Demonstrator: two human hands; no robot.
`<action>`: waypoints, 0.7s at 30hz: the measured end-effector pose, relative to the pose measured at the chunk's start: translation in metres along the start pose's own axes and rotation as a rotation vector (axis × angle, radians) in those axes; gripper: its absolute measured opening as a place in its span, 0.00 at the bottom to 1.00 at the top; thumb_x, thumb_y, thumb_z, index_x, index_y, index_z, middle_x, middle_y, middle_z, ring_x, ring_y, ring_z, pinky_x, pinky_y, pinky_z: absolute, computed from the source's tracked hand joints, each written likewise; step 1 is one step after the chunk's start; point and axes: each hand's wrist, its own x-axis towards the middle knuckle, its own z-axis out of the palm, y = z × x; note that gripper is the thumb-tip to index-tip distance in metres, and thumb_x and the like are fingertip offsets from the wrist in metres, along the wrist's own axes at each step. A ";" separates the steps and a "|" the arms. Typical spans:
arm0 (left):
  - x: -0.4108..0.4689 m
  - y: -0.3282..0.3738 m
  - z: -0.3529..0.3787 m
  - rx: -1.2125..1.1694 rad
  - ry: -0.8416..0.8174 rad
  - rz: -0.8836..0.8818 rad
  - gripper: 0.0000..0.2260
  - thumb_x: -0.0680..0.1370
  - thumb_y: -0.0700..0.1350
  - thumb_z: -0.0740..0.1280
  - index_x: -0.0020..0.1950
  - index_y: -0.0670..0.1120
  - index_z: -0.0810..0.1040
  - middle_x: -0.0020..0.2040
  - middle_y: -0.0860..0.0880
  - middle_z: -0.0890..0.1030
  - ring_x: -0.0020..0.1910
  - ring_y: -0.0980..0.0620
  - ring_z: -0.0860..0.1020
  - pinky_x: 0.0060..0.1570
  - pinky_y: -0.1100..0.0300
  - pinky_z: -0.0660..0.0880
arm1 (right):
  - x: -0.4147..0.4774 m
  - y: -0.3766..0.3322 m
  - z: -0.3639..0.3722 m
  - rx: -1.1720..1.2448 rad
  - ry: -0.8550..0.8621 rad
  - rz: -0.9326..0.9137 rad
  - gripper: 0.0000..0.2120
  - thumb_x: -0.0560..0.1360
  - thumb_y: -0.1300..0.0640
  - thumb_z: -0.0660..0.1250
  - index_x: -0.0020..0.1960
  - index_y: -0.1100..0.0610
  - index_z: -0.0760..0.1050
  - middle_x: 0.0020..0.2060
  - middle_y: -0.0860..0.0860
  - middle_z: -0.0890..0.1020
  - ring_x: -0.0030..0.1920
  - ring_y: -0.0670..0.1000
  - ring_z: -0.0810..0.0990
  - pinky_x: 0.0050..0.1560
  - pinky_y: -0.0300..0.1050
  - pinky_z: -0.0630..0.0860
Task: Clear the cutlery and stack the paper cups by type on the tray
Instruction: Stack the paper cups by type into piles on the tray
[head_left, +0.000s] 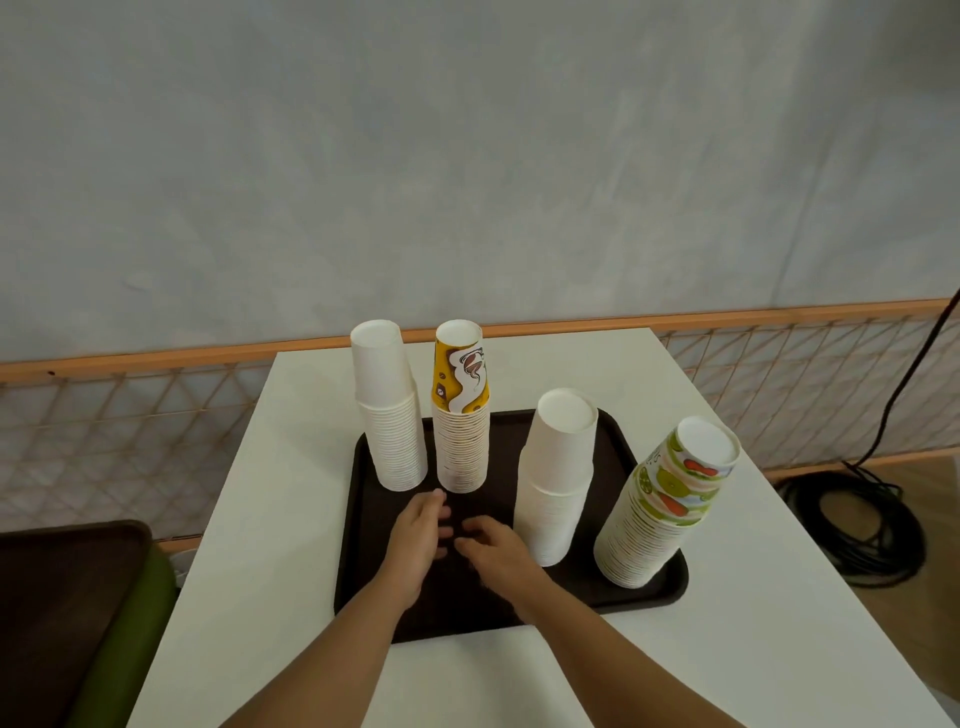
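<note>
Since four upturned cup stacks already stand on the tray (371, 577), each of one print, what remains looks like tidying. At the back left the plain white stack (392, 421) and the yellow coffee-print stack (461, 415) stand upright, just beside each other. The taller white stack (558, 478) stands to their right, and the fruit-print stack (662, 509) leans rightward at the tray's front right corner, close to the rim. That lean is the likely risk: steady it low with both palms and nudge the base inward rather than pushing the top. The left hand (418, 540) and the right hand (496, 553) hover close together over bare tray, fingers relaxed, holding nothing. No cutlery shows on the white table (260, 519).
</note>
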 end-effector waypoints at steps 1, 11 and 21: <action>-0.005 -0.001 0.001 0.005 -0.008 0.006 0.15 0.81 0.49 0.56 0.66 0.46 0.71 0.59 0.46 0.76 0.56 0.47 0.77 0.56 0.52 0.74 | -0.005 0.004 -0.003 -0.022 -0.009 0.005 0.18 0.79 0.54 0.60 0.69 0.53 0.67 0.63 0.52 0.74 0.59 0.49 0.74 0.61 0.43 0.73; -0.049 -0.022 0.044 0.129 -0.170 0.043 0.06 0.79 0.43 0.61 0.44 0.49 0.76 0.45 0.47 0.79 0.40 0.53 0.76 0.36 0.64 0.71 | -0.060 0.048 -0.057 -0.013 0.171 0.197 0.11 0.77 0.56 0.62 0.59 0.56 0.74 0.50 0.54 0.79 0.45 0.50 0.79 0.47 0.44 0.79; -0.074 -0.026 0.113 0.169 -0.388 -0.002 0.18 0.82 0.47 0.56 0.72 0.49 0.65 0.69 0.47 0.70 0.64 0.48 0.73 0.61 0.56 0.71 | -0.090 0.074 -0.120 0.194 0.510 0.141 0.32 0.72 0.56 0.71 0.71 0.56 0.60 0.63 0.55 0.73 0.60 0.55 0.74 0.54 0.44 0.73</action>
